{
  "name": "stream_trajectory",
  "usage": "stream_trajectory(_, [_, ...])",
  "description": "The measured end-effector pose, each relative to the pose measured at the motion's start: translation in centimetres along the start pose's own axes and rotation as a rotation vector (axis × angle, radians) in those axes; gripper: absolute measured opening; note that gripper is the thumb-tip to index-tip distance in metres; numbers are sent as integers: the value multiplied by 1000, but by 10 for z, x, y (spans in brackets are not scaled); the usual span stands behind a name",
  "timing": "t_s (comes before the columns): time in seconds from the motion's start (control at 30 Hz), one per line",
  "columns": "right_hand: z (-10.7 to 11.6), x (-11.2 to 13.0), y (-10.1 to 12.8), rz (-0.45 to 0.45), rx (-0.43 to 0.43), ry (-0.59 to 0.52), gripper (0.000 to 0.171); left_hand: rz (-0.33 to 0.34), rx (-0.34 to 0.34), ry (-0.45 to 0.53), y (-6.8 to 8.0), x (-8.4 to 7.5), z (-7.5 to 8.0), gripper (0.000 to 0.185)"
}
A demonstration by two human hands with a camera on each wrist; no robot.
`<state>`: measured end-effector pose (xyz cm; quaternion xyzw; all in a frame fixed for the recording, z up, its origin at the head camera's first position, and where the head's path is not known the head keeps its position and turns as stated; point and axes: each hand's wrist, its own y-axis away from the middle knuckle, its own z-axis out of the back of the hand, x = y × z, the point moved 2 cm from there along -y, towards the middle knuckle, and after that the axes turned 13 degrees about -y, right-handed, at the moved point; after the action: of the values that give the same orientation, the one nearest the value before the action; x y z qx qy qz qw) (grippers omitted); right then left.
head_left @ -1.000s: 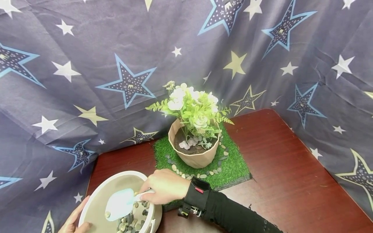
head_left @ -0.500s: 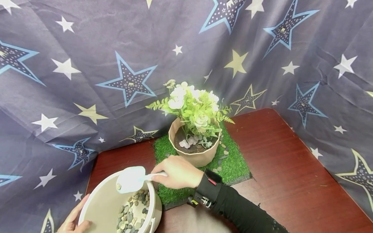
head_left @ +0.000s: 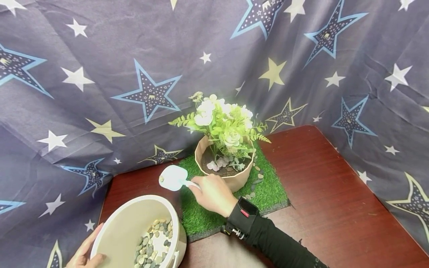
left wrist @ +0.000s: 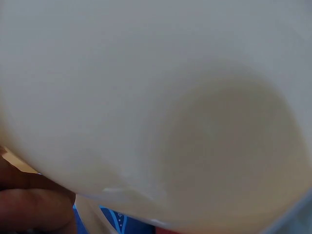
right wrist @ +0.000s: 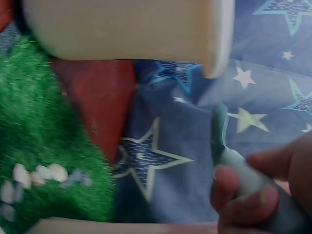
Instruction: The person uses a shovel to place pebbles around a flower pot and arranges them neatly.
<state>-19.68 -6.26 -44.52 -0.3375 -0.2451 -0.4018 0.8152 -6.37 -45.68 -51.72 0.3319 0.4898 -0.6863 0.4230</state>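
Pinched by its handle in my right hand (head_left: pixel 214 194), a small pale trowel (head_left: pixel 173 178) is held over the table, just left of the flowerpot (head_left: pixel 236 181). One pebble (head_left: pixel 161 179) lies near the tip of its blade. In the right wrist view thumb and fingers close round the trowel handle (right wrist: pixel 246 170). My left hand (head_left: pixel 85 250) grips the rim of a beige bucket (head_left: pixel 124 223), thumb inside and fingers outside. Grey and tan pebbles (head_left: pixel 147 247) lie inside the tilted bucket. Its wall (left wrist: pixel 122 97) fills most of the left wrist view, with left fingers (left wrist: pixel 34 207) at the corner.
White artificial flowers and ferns (head_left: pixel 222 123) fill the pot, which stands on a square of artificial grass (head_left: pixel 273 191). A row of pebbles (head_left: pixel 259 175) curves round the pot. A star-patterned cloth (head_left: pixel 214 22) hangs behind the reddish wooden table (head_left: pixel 321 178).
My right hand has lifted the trowel out of the bucket and carried it up and right toward the pot, the pebble still on its blade. My left hand keeps its place on the rim.
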Motion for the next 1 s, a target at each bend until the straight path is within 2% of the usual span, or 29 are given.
stream_trajectory(0.1, [-16,-8,6,-17,-51,41,19,8,-5,-21,0,0,0,97])
stream_trajectory(0.27, [-51,-24,17,-43,-105,65,17,17,23,-33,1,0,2,96])
stream_trajectory(0.43, [-88,-39,25,-44,-118,62,18,72,29,-74,3,-2,3,97])
stream_trajectory(0.57, [-110,-55,27,-89,-112,54,18,92,84,-84,4,-3,5,100])
stream_trajectory(0.7, [-122,-67,25,-143,-118,53,17,118,140,-61,4,-4,8,101])
stream_trajectory(0.83, [-128,-73,20,-171,-138,41,17,128,146,-59,4,-4,10,101])
stream_trajectory(1.0, [-133,-74,13,-227,-159,2,18,106,143,-72,2,-4,9,101])
